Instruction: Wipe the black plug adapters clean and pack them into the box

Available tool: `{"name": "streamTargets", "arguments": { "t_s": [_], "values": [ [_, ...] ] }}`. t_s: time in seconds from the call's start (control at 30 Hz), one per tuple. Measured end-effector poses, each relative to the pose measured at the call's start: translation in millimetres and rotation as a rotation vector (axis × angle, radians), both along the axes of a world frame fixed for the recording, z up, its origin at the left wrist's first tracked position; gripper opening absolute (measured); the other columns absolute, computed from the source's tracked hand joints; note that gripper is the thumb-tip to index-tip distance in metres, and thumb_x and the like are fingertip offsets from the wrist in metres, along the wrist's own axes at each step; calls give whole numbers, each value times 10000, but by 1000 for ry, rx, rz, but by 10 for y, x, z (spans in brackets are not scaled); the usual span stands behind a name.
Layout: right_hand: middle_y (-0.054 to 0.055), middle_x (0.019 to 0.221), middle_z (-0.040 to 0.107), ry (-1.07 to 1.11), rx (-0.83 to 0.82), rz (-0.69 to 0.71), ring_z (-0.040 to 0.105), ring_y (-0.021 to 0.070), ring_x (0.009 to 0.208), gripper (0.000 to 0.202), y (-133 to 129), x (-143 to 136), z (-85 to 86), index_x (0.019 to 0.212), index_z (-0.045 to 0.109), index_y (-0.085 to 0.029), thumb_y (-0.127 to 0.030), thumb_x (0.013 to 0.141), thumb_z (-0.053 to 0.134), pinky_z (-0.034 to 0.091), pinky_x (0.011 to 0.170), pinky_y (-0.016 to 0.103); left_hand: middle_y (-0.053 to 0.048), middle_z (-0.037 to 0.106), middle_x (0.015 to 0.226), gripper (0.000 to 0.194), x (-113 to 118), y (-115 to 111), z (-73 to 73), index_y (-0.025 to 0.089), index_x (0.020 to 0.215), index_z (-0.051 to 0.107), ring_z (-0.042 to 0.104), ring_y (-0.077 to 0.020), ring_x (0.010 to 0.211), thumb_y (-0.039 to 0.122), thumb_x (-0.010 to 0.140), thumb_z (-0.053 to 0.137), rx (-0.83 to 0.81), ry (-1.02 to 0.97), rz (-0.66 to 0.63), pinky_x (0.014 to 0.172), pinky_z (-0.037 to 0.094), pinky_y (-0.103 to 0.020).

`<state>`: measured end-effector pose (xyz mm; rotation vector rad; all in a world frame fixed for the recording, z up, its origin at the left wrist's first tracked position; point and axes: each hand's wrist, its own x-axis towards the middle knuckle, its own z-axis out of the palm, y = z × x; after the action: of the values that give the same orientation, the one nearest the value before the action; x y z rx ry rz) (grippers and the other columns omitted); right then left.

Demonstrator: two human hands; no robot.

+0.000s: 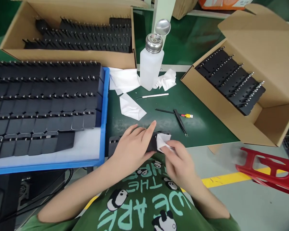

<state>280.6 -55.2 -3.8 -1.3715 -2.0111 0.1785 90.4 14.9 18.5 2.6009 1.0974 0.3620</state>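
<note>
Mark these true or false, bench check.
1. The bottle has its lid flipped up. True.
2. The right hand holds the tweezers. False: it holds a white wipe; the tweezers lie on the green bench.
3. The left hand is on a black part. True.
4. The carton on the right is closed. False: it is open, with black pieces inside.
5. The tray on the left has a blue rim. True.
</note>
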Motion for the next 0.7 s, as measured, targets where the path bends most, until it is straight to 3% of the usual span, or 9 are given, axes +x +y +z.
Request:
{"name": "streamTargets", "arguments": {
  "t_s": [0.07, 0.2, 0.3, 0.37, 0.47, 0.53, 0.6, 0.7],
  "values": [
    [153, 1037, 598, -167, 28, -18, 589, 221, 934, 329, -24, -118, -25, 1172, 573, -114, 16, 895, 453, 556, 758, 338, -93, 744, 1043, 914, -6, 2, -10, 40, 1458, 344, 696, -255, 939, 223, 721, 853, -2, -20, 8, 1017, 471, -462],
    [168, 1020, 604, -258, 22, -68, 570, 226, 844, 317, 0, -280, -81, 1183, 566, -80, 9, 909, 433, 531, 697, 346, -79, 741, 988, 779, 7, 21, -11, 40, 1406, 433, 696, -242, 867, 161, 731, 802, 8, -34, -5, 1030, 448, -464],
    [151, 949, 601, -295, 5, -58, 564, 218, 796, 308, 17, -258, 32, 1148, 571, -65, 15, 906, 399, 529, 677, 336, -76, 741, 984, 753, 28, 24, -4, 40, 1398, 454, 695, -250, 865, 156, 732, 783, 12, -25, 7, 1024, 440, -468],
    [112, 902, 587, -266, -71, 20, 552, 189, 753, 282, 3, -180, 155, 1076, 583, -102, 5, 909, 382, 527, 657, 304, -75, 745, 995, 773, 29, 18, 4, 36, 1414, 438, 697, -259, 881, 158, 731, 781, 17, -20, 26, 1012, 440, -470],
    [79, 937, 565, -31, -206, 109, 543, 142, 756, 282, -33, -63, 256, 1051, 570, -154, 14, 904, 397, 512, 649, 244, -76, 749, 1021, 823, 14, 13, 11, 30, 1436, 408, 698, -270, 909, 187, 731, 803, 3, -8, 29, 1009, 439, -473],
    [97, 998, 561, 71, -168, 57, 555, 148, 820, 302, -39, -50, 219, 1096, 563, -155, 27, 893, 433, 513, 684, 250, -72, 749, 1013, 855, 9, 14, 2, 30, 1438, 403, 698, -273, 908, 223, 723, 831, -8, 0, 24, 1010, 442, -473],
    [128, 1014, 572, -9, -56, -7, 557, 183, 860, 309, -25, -95, 145, 1110, 570, -131, 33, 878, 448, 516, 708, 297, -69, 747, 996, 877, 24, 17, -14, 32, 1440, 400, 696, -271, 901, 244, 715, 847, -10, 4, 19, 1013, 446, -470],
    [129, 938, 596, -144, -26, 25, 530, 203, 802, 265, -9, -155, 127, 1030, 601, -114, 20, 870, 439, 501, 681, 342, -75, 748, 1013, 866, 55, 26, -8, 44, 1454, 377, 693, -265, 902, 218, 735, 828, -14, 12, 17, 1031, 443, -471]
  ]
}}
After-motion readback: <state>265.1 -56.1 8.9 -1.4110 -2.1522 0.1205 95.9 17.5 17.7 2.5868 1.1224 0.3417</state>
